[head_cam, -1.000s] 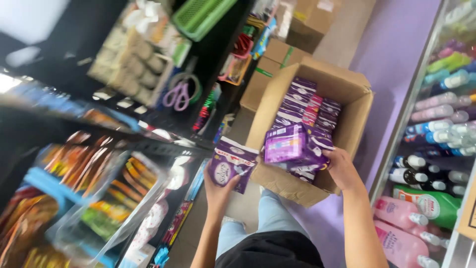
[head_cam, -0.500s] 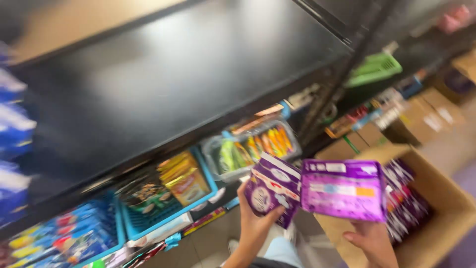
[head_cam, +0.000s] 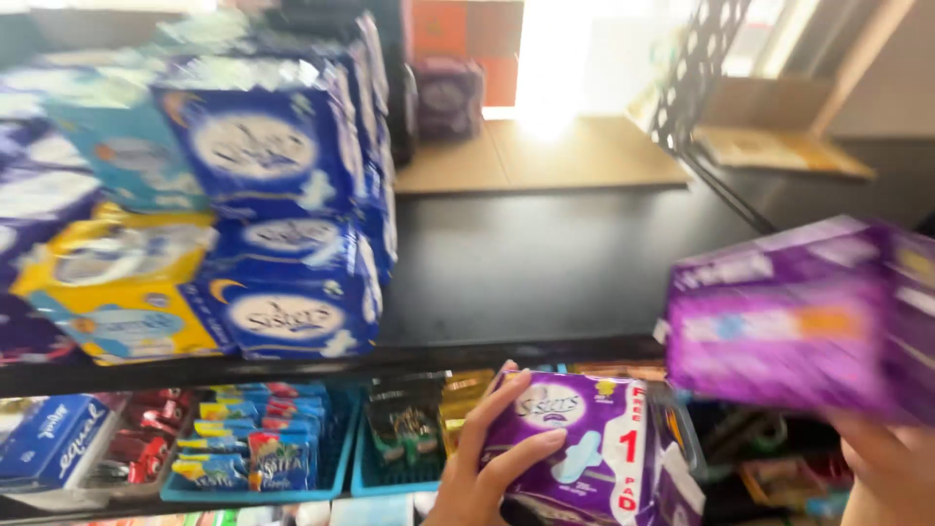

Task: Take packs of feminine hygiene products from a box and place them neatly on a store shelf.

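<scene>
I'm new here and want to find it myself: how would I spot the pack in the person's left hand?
Start at the black shelf with blue packs stacked at its left end. Just below its front edge, the left hand grips a purple pack from the side. Unlike the larger, blurred purple pack raised in the right hand, it shows a white pad picture on its front.

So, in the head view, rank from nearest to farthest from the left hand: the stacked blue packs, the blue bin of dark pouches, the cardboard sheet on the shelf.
From the left hand:
1. Blue bin of dark pouches, just left of it.
2. Stacked blue packs, upper left.
3. Cardboard sheet, at the shelf's back.
</scene>
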